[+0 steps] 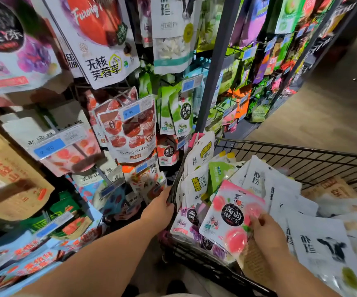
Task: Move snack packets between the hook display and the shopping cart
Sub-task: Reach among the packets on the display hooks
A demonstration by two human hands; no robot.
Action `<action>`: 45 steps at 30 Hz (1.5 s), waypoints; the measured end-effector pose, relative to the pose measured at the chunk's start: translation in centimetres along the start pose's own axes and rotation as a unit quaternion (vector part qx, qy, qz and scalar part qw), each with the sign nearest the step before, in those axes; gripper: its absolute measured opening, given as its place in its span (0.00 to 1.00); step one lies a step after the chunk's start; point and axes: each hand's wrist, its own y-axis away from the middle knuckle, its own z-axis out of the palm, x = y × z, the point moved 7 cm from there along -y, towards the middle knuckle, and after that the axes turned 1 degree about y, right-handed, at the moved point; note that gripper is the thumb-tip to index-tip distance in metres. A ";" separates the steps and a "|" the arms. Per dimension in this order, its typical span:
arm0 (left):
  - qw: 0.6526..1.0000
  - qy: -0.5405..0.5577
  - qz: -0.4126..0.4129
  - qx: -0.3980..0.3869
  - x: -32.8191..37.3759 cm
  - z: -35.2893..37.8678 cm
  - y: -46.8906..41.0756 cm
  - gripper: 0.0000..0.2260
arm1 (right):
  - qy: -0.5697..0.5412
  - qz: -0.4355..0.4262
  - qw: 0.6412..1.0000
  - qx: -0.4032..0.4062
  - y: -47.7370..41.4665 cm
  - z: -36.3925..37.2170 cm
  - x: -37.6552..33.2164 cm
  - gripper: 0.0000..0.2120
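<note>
My right hand (265,229) pinches pink peach packet (229,219) by right edge, inside cart (301,151) near left rim. My left hand (159,209) grips that rim. Packet's long axis points away from me, hang hole at far end. Hook display (212,82) lies left, past left hand.

The shopping cart (291,155) is black wire, metal with a dull coated finish. The pink packet (231,215) in it is smooth plastic film, glossy, with light glare on its face. The white packets (323,247) beside it are film too, softer in sheen and creased. Hanging at the left, a brown pouch (12,179) looks like matt kraft paper. The price-tag holders (59,140) are clear, shiny plastic. The display post (218,61) is grey, matt metal. The floor (333,108) looks like matt wood.
</note>
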 end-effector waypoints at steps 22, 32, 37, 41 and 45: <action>0.997 -0.053 -0.022 -0.042 1.7 -0.4 -2.9 0.21 | -0.036 0.052 0.998 -0.016 -0.2 0.2 0.5 0.12; 0.980 0.160 0.014 0.118 3.9 -12.6 0.1 0.18 | -0.214 -0.035 0.968 0.122 -1.0 -1.5 -13.5 0.11; 0.934 0.182 0.080 0.297 5.0 -22.5 4.5 0.15 | -0.254 -0.210 0.938 0.107 2.9 -2.0 -28.7 0.07; 0.873 0.172 0.096 0.447 3.8 -30.6 9.0 0.12 | -0.287 -0.362 0.885 0.060 9.4 -2.3 -40.8 0.05; 0.828 0.156 0.107 0.528 2.5 -35.9 12.8 0.11 | -0.281 -0.438 0.854 0.007 15.1 -1.3 -49.2 0.05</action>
